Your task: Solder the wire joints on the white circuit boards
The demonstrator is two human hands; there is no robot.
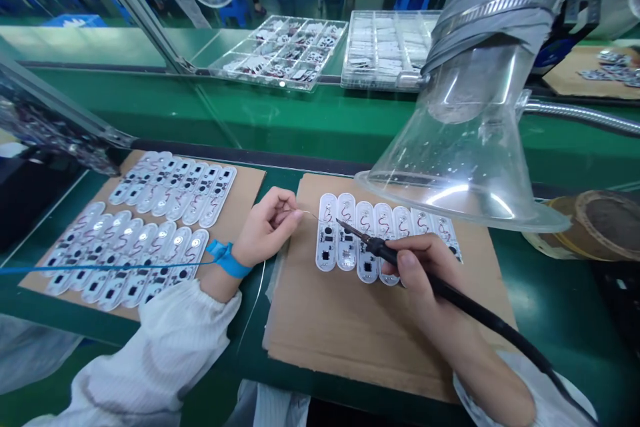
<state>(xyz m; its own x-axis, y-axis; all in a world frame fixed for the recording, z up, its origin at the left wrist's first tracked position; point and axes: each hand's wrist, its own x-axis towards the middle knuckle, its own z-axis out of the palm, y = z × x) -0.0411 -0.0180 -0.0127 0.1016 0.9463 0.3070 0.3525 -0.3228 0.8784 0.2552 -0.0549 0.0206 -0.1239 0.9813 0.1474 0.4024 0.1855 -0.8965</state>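
Observation:
My left hand, with a blue strap at its wrist, pinches a thin solder wire that points toward the row of boards. My right hand holds a black soldering iron like a pen. The iron's tip is over the upper part of the second white oval piece from the left. Several such pieces, with small boards and red wires, stand side by side on a cardboard sheet. My right hand and the clear hood partly cover those at the right.
A clear fume hood hangs over the right of the cardboard. Two rows of similar pieces lie on another cardboard at left. Compartment trays rest behind. A round brown container is at right.

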